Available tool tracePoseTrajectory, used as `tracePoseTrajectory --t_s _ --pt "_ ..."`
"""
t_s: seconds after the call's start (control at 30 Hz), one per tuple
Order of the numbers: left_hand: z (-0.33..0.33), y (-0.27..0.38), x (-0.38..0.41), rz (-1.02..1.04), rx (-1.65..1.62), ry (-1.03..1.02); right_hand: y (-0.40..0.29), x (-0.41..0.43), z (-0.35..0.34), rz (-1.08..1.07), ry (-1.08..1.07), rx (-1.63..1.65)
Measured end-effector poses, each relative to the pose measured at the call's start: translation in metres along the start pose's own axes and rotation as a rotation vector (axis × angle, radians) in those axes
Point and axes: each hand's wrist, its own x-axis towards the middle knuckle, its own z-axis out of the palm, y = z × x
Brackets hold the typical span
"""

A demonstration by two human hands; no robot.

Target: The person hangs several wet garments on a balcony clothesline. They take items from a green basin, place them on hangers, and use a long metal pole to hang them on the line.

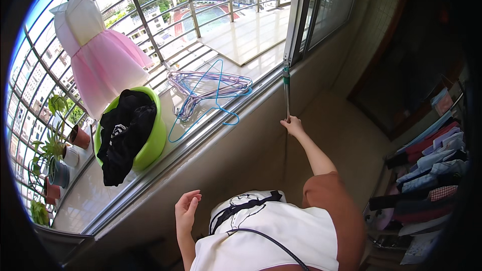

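Observation:
My right hand [293, 125] grips a slim metal pole [287, 99] with a green band near its top. The pole's upper end is by the window frame, and its lower part runs down into shadow. Nothing is in my left hand [186, 205], which is raised in front of my body with the fingers loosely bent. On the window ledge, a heap of wire clothes hangers [203, 86] lies tangled, a blue hanger [217, 107] on top. Left of them a lime-green plastic basin [160, 135] holds black clothing [128, 128] that droops over its rim.
A white and pink dress [107, 51] hangs before the metal window bars [150, 37]. Potted plants [58, 173] line the ledge's far left. The sliding-window track [180, 150] edges the ledge. At right, many garments [433, 169] hang in a row.

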Motion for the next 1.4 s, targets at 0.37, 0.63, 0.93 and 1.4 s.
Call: tracePoseTrajectory --t_s 0.37,0.63,0.93,1.4 --pt "0.030 0.000 0.002 -0.058 -0.008 0.113 0.006 0.125 0.001 0.336 0.051 -0.017" --pt "0.045 0.003 0.011 -0.103 -0.011 0.112 0.007 0.134 -0.006 0.324 -0.001 -0.076" --pt "0.039 0.000 0.018 -0.098 -0.018 0.085 -0.001 0.129 -0.006 -0.159 0.632 -0.006" --pt "-0.059 0.121 0.078 0.467 0.625 0.293 -0.245 0.059 0.075 -1.252 -0.412 -0.476"
